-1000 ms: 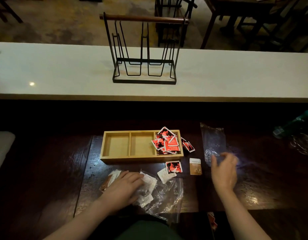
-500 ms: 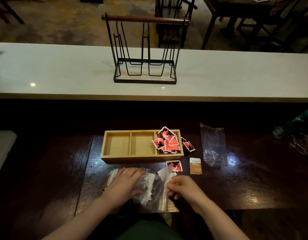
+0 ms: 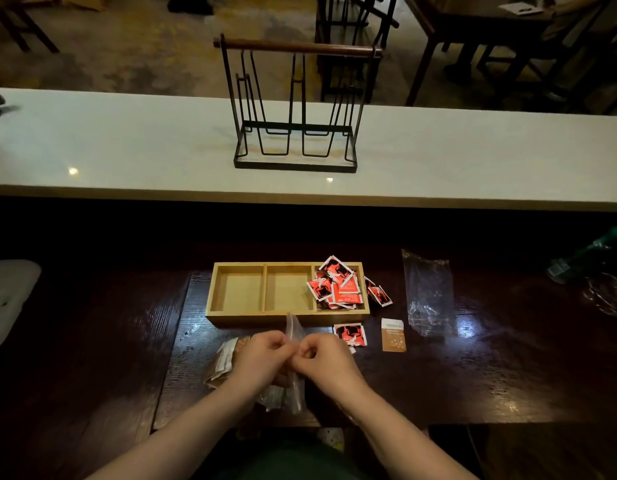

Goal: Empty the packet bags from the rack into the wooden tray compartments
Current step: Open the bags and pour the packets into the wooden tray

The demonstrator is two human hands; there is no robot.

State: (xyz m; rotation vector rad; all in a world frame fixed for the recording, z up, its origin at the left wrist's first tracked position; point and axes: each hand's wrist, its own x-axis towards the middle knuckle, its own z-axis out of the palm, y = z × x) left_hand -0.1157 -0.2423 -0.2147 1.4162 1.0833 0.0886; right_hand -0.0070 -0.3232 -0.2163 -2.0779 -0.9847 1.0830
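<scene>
Dim room; white counter (image 3: 127,147); dark chairs (image 3: 352,46) behind.

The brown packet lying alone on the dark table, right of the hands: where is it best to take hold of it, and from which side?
The brown packet lies flat, clear of the red packet on its left and the empty plastic bag on its right. Probably come from above with the right hand and pinch its near short edge, since a flat packet offers only thin edges.

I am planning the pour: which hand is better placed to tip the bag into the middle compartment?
Left, probably. Both hands pinch the bag top, but the left hand lies nearer the empty middle compartment; the right hand sits toward the full one.
</scene>
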